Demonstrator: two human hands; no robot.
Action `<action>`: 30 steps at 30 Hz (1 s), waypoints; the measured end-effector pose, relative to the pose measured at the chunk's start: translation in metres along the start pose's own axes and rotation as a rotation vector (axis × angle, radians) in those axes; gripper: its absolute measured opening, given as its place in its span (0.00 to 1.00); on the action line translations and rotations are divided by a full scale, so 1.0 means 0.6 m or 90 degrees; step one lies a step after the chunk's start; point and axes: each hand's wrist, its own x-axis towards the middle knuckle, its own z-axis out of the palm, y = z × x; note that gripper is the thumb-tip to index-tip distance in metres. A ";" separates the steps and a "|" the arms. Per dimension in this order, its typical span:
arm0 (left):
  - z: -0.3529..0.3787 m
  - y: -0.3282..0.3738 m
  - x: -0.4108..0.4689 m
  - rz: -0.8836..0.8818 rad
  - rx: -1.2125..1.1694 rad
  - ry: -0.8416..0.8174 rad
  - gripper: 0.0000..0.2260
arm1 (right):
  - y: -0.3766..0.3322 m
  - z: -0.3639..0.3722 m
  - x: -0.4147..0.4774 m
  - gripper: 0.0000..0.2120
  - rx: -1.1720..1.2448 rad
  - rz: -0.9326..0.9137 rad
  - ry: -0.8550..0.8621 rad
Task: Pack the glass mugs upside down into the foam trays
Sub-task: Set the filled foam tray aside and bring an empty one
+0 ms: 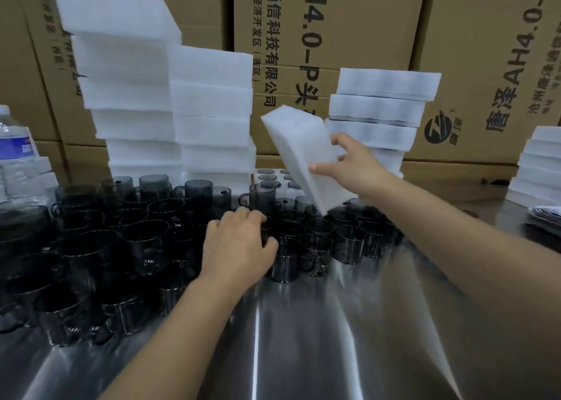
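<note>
The right hand (349, 162) holds a white foam tray (300, 153) in the air above the back right of the glass mugs (145, 241). The thumb lies on the near face and the fingers wrap the far edge, clamped on the foam. The tray hangs steeply tilted, its low corner just over the mugs and touching none that can be seen. Which face carries the pockets cannot be told.

The left hand (239, 244) is down at the right front of the mugs, fingers curled over the top of one mug (283, 266) with the thumb against its side. How firmly it grips is unclear. The mugs stand crowded, mouths up, on the steel table (334, 323), many of them touching.

Just behind the mugs lies a pocketed tray (270, 176), partly hidden by the held one, and foam stacks (133, 95) rise behind that.

The step in hand looks like bringing a fresh tray down to work on. It would go best levelled first, pockets up, then set flat on the bare steel right of the mugs — a swinging corner could knock the nearest rims. The chosen mug wants lifting straight up so its handle clears its neighbours. Then it should be turned over and seated mouth down, squarely in a pocket.
</note>
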 end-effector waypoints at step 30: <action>0.017 -0.009 -0.004 0.059 0.079 -0.049 0.21 | 0.063 0.142 0.271 0.21 -0.313 0.124 0.059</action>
